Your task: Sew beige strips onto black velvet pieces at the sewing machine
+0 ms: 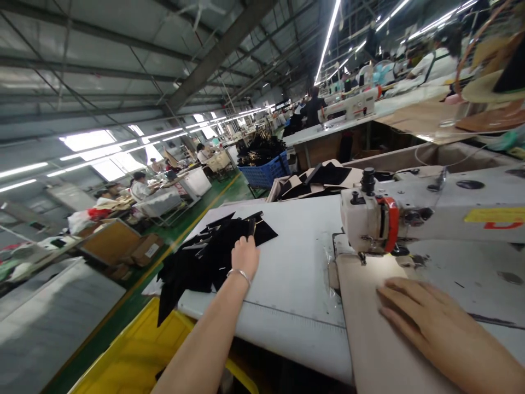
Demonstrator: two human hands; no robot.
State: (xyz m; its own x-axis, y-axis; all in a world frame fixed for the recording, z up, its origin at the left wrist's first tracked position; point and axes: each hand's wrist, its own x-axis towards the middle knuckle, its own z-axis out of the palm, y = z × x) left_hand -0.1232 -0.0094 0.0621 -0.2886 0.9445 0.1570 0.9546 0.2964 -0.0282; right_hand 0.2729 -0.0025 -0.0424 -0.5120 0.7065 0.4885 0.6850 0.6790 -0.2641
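My left hand reaches out to a pile of black fabric pieces at the left end of the white sewing table. Its fingers curl down onto the top pieces, and whether they grip one is hidden. A thin bracelet circles that wrist. My right hand lies flat with fingers stretched out on a beige panel in front of the sewing machine. The needle area sits just left of and above that hand.
A yellow bin stands below the table's left edge. A blue crate of dark pieces and more cut pieces lie beyond. Other workers sit at tables along the green aisle and at the far right.
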